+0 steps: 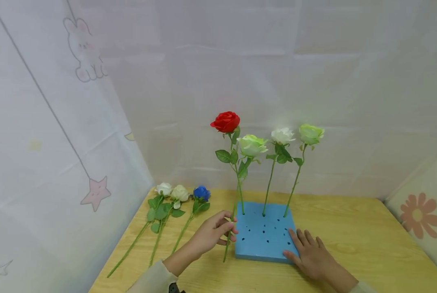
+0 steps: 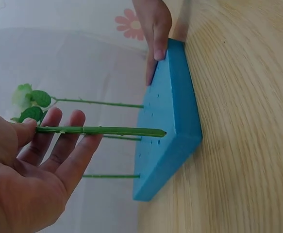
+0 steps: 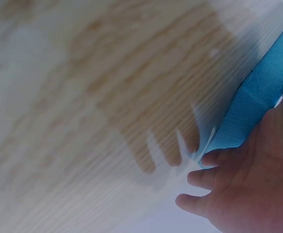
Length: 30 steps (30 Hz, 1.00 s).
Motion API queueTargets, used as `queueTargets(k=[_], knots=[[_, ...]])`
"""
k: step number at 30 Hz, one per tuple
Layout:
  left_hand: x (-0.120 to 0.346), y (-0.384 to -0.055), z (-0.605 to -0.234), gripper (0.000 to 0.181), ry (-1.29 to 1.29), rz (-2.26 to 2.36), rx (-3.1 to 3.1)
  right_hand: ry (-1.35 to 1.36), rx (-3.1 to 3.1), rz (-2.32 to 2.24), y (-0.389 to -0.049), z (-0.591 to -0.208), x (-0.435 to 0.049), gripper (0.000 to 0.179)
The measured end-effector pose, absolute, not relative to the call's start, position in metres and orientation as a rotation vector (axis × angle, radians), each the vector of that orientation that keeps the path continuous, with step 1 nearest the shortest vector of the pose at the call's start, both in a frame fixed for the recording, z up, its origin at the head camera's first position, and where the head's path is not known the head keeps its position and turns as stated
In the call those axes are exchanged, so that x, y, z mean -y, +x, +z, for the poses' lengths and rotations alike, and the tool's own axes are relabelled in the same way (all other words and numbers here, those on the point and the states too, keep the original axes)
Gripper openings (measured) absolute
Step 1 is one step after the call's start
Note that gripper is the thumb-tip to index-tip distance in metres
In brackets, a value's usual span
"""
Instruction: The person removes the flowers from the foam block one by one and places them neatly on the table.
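My left hand (image 1: 215, 232) pinches the stem of a red rose (image 1: 225, 122) between thumb and fingers, at the left edge of a blue foam block (image 1: 253, 249). In the left wrist view the cut stem end (image 2: 151, 131) points toward the block, its tip overlapping the holed top. My right hand (image 1: 313, 254) rests on the block's right edge, fingers straight. Along the block's back row stand a pale green rose (image 1: 252, 145) at left, a white rose (image 1: 282, 136) in the middle and another pale green rose (image 1: 311, 134) at right, their stems in holes.
Left of the block, a white rose (image 1: 164, 189), a cream rose (image 1: 180, 193) and a blue rose (image 1: 202, 193) lie on the wooden table (image 1: 354, 228), stems toward the front. A pale curtain (image 1: 204, 73) hangs behind the table.
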<state>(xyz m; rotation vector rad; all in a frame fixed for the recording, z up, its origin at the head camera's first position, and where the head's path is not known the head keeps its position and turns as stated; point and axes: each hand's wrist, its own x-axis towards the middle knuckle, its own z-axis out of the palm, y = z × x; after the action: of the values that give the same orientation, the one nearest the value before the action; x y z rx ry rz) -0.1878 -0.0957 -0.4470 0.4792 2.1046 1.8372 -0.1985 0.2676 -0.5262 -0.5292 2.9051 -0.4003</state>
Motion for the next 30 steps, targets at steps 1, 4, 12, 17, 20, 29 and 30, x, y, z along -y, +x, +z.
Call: queueTargets(k=[1, 4, 12, 17, 20, 29, 30], knots=[[0.101, -0.186, -0.448, 0.027, 0.473, 1.839, -2.098, -0.525, -2.900, -0.412, -0.198, -0.527, -0.267, 0.083], [0.117, -0.181, -0.452, 0.029, 0.447, 1.835, -2.095, -0.519, -2.883, -0.426, -0.197, -0.527, -0.267, 0.083], [0.162, -0.172, -0.463, 0.036, 0.365, 1.804, -2.098, -0.509, -2.896, -0.406, -0.196, -0.524, -0.266, 0.084], [0.176, -0.170, -0.471, 0.037, 0.292, 1.830, -2.082, -0.503, -2.892, -0.411, -0.195, -0.520, -0.266, 0.083], [0.180, -0.170, -0.475, 0.037, 0.256, 1.837, -2.076, -0.500, -2.890, -0.411, -0.194, -0.519, -0.265, 0.083], [0.180, -0.174, -0.490, 0.036, 0.186, 1.830, -2.072, -0.516, -2.893, -0.417, -0.195, -0.519, -0.265, 0.083], [0.180, -0.174, -0.492, 0.035, 0.181, 1.827, -2.073, -0.517, -2.894, -0.417, -0.195, -0.520, -0.265, 0.083]])
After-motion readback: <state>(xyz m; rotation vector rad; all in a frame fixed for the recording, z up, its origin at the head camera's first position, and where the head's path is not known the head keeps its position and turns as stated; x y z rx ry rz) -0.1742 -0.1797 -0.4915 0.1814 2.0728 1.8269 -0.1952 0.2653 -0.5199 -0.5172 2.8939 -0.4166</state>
